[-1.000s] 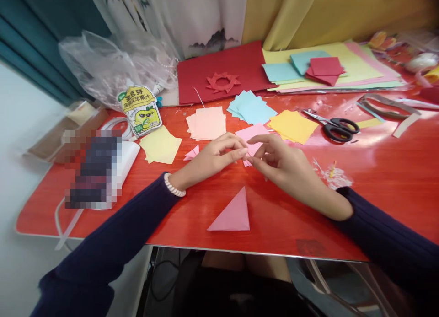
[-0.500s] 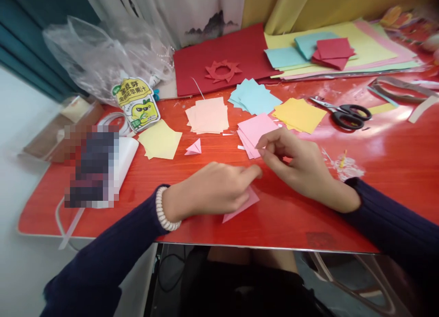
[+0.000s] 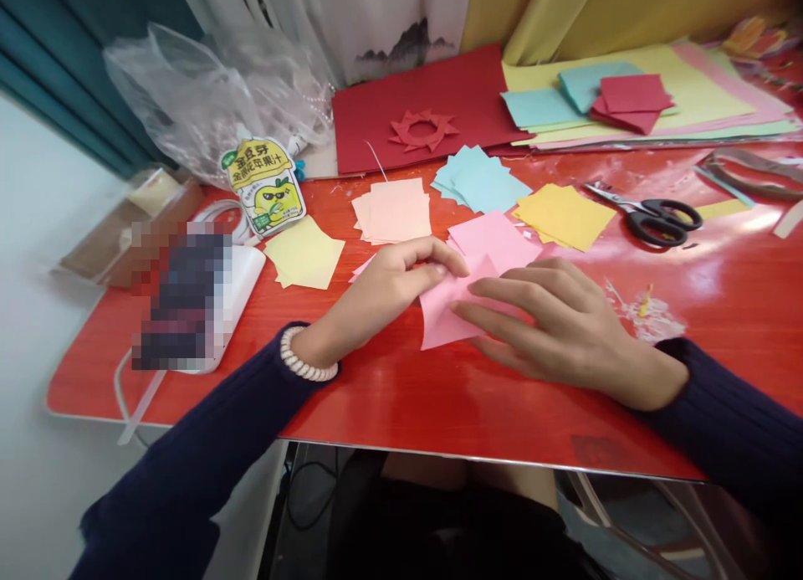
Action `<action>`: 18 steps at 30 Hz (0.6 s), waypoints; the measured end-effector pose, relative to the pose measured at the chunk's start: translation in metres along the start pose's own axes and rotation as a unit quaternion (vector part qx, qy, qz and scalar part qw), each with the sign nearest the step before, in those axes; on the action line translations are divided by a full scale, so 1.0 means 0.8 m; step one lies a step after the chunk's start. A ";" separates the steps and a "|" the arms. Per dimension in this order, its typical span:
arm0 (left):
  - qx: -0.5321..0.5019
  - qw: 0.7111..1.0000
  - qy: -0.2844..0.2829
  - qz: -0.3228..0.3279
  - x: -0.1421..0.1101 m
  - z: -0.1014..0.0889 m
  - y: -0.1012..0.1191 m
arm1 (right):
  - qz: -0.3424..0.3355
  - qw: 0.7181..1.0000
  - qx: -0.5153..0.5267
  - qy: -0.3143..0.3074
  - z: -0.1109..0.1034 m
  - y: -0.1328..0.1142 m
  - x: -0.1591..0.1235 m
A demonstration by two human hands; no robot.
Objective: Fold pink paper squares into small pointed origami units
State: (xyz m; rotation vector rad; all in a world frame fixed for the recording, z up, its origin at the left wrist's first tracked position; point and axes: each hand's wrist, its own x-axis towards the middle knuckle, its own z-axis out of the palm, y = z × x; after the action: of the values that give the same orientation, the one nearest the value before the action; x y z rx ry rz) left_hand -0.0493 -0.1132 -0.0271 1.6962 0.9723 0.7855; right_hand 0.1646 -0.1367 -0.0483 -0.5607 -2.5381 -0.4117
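Note:
A pink paper piece (image 3: 439,319) lies on the red table (image 3: 439,404) between my hands. My left hand (image 3: 386,294) curls over its upper left edge, fingertips pinched on the paper. My right hand (image 3: 555,325) lies flat on the paper's right part with fingers stretched out, pressing it down. Just behind them sits a stack of pink squares (image 3: 498,238). A small folded pink piece (image 3: 360,268) peeks out behind my left hand.
Stacks of peach (image 3: 395,212), blue (image 3: 480,178), orange-yellow (image 3: 565,216) and pale yellow squares (image 3: 304,255) lie behind. Scissors (image 3: 656,218) are at right, a juice pouch (image 3: 267,187) and plastic bag (image 3: 207,103) at left. A red sheet bears a folded star (image 3: 423,130).
My left hand reached down to the pink triangle near the front edge and brought it up. My right hand went from a pinch to lying flat on the pink paper.

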 end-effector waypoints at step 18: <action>0.568 0.770 -0.125 0.264 -0.015 -0.024 -0.025 | -0.047 0.986 0.132 -0.095 0.004 0.014 -0.019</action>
State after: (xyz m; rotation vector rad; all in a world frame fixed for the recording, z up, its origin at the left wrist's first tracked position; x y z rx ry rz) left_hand -0.0765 -0.1115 -0.0412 3.1383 0.7992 0.2107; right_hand 0.1806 -0.1302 -0.0572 -0.3969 -2.7512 -0.0520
